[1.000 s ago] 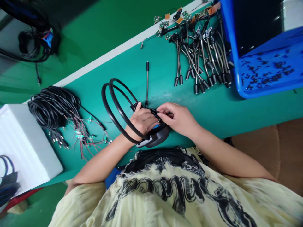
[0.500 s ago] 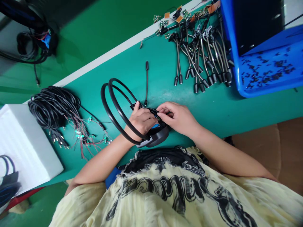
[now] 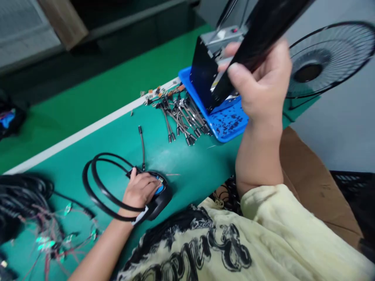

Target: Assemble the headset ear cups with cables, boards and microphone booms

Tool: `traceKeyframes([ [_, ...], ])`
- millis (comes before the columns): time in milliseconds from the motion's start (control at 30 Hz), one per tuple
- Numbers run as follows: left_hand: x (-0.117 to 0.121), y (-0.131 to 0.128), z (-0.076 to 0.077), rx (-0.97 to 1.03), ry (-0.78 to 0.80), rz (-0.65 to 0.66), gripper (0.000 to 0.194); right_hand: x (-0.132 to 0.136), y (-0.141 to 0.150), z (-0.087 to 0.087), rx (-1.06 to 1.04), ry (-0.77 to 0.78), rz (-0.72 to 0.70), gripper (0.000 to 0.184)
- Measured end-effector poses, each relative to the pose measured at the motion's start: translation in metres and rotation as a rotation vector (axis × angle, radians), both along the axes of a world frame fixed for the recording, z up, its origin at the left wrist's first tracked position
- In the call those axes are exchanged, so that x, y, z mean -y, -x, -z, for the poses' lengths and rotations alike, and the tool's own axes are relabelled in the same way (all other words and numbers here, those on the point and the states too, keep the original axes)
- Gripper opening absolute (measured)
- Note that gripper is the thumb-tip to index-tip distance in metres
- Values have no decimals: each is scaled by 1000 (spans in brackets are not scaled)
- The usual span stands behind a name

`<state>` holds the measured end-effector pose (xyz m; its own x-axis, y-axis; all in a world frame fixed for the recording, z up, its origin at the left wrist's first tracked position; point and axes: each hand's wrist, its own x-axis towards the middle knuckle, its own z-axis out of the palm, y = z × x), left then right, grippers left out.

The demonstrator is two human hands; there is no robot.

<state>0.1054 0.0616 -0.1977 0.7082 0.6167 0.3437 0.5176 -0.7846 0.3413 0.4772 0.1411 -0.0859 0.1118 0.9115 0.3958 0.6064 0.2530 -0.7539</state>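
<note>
The black headset with twin hoop bands and a dark ear cup (image 3: 162, 205) looks only partway done: it lies on the long teal-green tabletop (image 3: 202, 175) in front of the person, its cup open and not closed up. The right hand (image 3: 260, 86) is raised well apart from it, thumb and fingers clamped around a blurred, long black object (image 3: 263, 27). The left hand (image 3: 140, 190) reaches under the hoops, fingers together, gripping the cup. A thin metallic gooseneck with black ends (image 3: 142, 146) comes right up to the cup; whether it is joined cannot be told. Around this are a pale grey wall (image 3: 336, 132), a black wire-caged fan (image 3: 307, 73), brown cardboard (image 3: 319, 187), a blue plastic tray (image 3: 224, 138) holding a black-sided metal box (image 3: 202, 78), coiled black cables (image 3: 23, 195), piled metallic goosenecks (image 3: 183, 119), small green circuit boards (image 3: 45, 244) among reddish wires, and, in the tray, tiny black bits (image 3: 227, 124).
</note>
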Motion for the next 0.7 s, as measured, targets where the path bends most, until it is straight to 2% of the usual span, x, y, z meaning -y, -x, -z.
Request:
traceKeyframes([
  [67, -2, 2, 2, -14, 3, -15, 24, -24, -27, -1, -183, -331, -39, 59],
  [100, -2, 2, 3, -17, 5, -15, 24, -33, -39, 1, -245, -404, -54, 64],
  [167, -1, 4, 4, -21, 13, -9, 23, -49, -59, 9, -302, -386, -43, 64],
  [233, 0, 6, 4, -29, 22, -12, 23, -63, -73, 20, -283, -343, 59, 65],
  [333, 0, 8, 5, -33, 32, -3, 25, -80, -80, 36, -243, -352, 213, 69],
  [400, 0, 10, 6, -33, 42, 15, 26, -85, -80, 44, -265, -351, 223, 67],
  [467, -2, 12, 6, -37, 44, 24, 26, -84, -80, 47, -300, -320, 187, 62],
  [567, -4, 11, 3, -56, 24, 44, 21, -69, -73, 41, -414, -254, 92, 58],
  [633, -4, 8, -1, -69, 11, 50, 18, -51, -55, 32, -546, -244, 25, 57],
  [700, -2, 4, -8, -79, 7, 43, 17, -30, -23, 21, -693, -261, -60, 54],
])
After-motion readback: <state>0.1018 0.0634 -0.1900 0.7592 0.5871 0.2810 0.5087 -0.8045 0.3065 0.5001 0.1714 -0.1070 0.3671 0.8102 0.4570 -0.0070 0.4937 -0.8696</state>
